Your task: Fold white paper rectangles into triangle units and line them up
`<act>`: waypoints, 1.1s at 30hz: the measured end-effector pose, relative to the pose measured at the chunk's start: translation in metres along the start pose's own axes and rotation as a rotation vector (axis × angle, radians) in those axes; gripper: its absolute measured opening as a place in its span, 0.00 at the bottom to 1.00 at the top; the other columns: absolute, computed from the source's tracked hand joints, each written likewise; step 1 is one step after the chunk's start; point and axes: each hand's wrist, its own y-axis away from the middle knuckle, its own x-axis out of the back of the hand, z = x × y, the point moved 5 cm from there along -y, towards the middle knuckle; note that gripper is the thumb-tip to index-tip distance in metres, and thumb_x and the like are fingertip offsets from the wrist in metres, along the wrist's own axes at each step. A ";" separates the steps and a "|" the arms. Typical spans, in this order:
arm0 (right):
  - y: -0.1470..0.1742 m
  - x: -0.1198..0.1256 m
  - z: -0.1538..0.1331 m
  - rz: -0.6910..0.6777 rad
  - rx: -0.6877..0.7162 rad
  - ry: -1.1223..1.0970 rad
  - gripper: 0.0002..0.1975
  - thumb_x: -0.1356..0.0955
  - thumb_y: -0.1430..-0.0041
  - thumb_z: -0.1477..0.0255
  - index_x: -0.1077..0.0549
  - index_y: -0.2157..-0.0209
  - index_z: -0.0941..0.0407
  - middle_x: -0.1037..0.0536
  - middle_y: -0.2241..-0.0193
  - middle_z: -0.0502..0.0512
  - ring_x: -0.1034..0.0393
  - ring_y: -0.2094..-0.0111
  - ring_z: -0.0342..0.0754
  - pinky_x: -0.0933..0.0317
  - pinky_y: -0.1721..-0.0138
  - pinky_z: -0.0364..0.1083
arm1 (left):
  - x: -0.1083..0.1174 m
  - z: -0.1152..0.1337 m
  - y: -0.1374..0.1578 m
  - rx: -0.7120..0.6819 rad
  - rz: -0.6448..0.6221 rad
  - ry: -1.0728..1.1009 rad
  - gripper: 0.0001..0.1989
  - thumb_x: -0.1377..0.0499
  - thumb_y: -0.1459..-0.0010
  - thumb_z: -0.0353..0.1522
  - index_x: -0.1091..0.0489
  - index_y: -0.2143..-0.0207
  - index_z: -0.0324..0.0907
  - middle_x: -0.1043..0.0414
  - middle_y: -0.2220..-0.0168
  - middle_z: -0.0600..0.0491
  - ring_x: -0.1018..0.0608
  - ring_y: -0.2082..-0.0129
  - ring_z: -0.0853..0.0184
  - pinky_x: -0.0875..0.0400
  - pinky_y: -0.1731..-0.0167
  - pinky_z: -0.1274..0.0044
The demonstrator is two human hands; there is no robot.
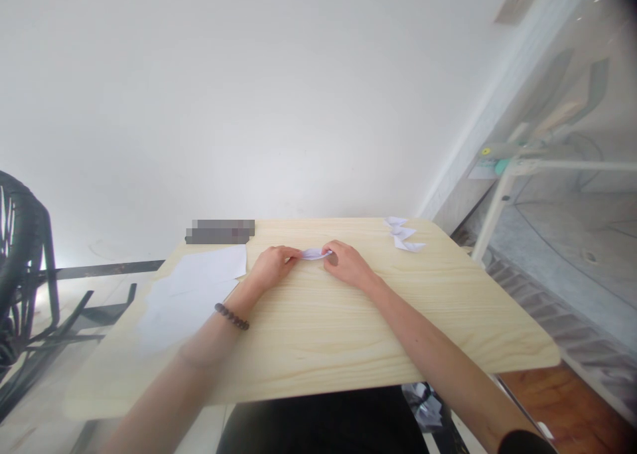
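Pinching folded white paper [313, 253] by both ends over mid desk [318, 338], w/ left hand [272, 267] clamped on one end & right hand [350, 264] on the other, prob. to hold it level & steady; can't make out the folds at this size. Can see white sheets [194, 288] spread at L, prob. for easy reach w/o crowding the middle. Also see folded pieces [403, 232] grouped at far R, prob. to sit clear of right forearm [428, 334]
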 end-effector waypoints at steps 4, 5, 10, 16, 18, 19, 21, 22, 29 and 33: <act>-0.001 -0.001 0.003 0.000 -0.008 -0.022 0.10 0.39 0.53 0.82 0.32 0.71 0.56 0.29 0.69 0.51 0.35 0.66 0.43 0.43 0.62 0.42 | 0.000 0.001 0.000 0.007 0.000 0.010 0.13 0.50 0.47 0.33 0.28 0.63 0.45 0.27 0.60 0.54 0.26 0.64 0.66 0.33 0.63 0.78; -0.001 -0.002 0.004 0.008 -0.009 -0.027 0.10 0.39 0.53 0.82 0.31 0.72 0.56 0.29 0.70 0.51 0.35 0.67 0.43 0.43 0.62 0.42 | 0.000 0.002 0.000 0.004 0.000 0.008 0.13 0.50 0.47 0.33 0.28 0.63 0.45 0.27 0.60 0.54 0.26 0.64 0.66 0.33 0.63 0.78; 0.000 -0.003 0.003 0.045 0.001 -0.042 0.08 0.39 0.52 0.81 0.31 0.74 0.56 0.28 0.70 0.51 0.35 0.67 0.43 0.43 0.62 0.42 | 0.000 0.003 0.000 -0.019 -0.003 -0.005 0.13 0.50 0.47 0.32 0.27 0.64 0.44 0.27 0.60 0.53 0.26 0.64 0.66 0.33 0.64 0.78; 0.001 -0.002 0.001 0.048 0.017 -0.036 0.08 0.39 0.51 0.80 0.30 0.74 0.56 0.28 0.70 0.52 0.35 0.67 0.43 0.42 0.63 0.43 | 0.000 0.005 0.001 -0.055 -0.004 0.019 0.12 0.50 0.48 0.31 0.27 0.65 0.44 0.28 0.60 0.54 0.27 0.64 0.67 0.33 0.65 0.79; 0.001 -0.001 -0.001 0.056 0.012 -0.021 0.07 0.39 0.51 0.80 0.31 0.73 0.57 0.28 0.70 0.52 0.35 0.66 0.43 0.42 0.62 0.43 | 0.001 0.008 0.001 -0.061 -0.004 0.017 0.13 0.50 0.48 0.31 0.28 0.64 0.44 0.28 0.60 0.54 0.27 0.65 0.68 0.33 0.66 0.80; 0.001 -0.001 -0.002 0.061 0.010 -0.010 0.07 0.38 0.50 0.79 0.31 0.72 0.57 0.28 0.70 0.53 0.35 0.66 0.44 0.42 0.62 0.43 | 0.002 0.010 0.002 -0.063 -0.003 0.015 0.13 0.51 0.47 0.31 0.28 0.64 0.44 0.28 0.60 0.54 0.27 0.66 0.68 0.33 0.67 0.80; 0.001 -0.001 -0.003 0.070 0.008 0.012 0.05 0.38 0.49 0.76 0.31 0.72 0.57 0.28 0.70 0.53 0.35 0.66 0.44 0.43 0.62 0.43 | 0.004 0.014 0.003 -0.069 -0.006 0.016 0.13 0.51 0.46 0.32 0.29 0.64 0.44 0.28 0.61 0.54 0.27 0.66 0.68 0.34 0.68 0.80; 0.001 -0.001 -0.004 0.071 0.009 0.022 0.04 0.38 0.49 0.75 0.31 0.72 0.57 0.28 0.70 0.53 0.35 0.66 0.44 0.43 0.62 0.43 | 0.005 0.016 0.003 -0.070 -0.006 0.019 0.13 0.52 0.45 0.33 0.29 0.64 0.44 0.28 0.62 0.54 0.27 0.66 0.68 0.34 0.69 0.81; 0.002 -0.003 -0.014 0.064 0.046 0.159 0.06 0.38 0.46 0.71 0.32 0.72 0.57 0.28 0.71 0.53 0.36 0.66 0.45 0.45 0.61 0.44 | 0.005 0.014 0.001 -0.027 0.010 -0.032 0.13 0.51 0.45 0.37 0.29 0.66 0.42 0.27 0.65 0.52 0.27 0.67 0.67 0.35 0.67 0.79; 0.004 -0.005 -0.021 0.031 0.102 0.220 0.07 0.38 0.46 0.71 0.31 0.67 0.56 0.28 0.68 0.53 0.36 0.63 0.45 0.46 0.59 0.45 | 0.002 0.014 0.002 -0.061 0.003 -0.071 0.12 0.49 0.47 0.36 0.29 0.63 0.45 0.29 0.63 0.54 0.28 0.63 0.67 0.36 0.64 0.79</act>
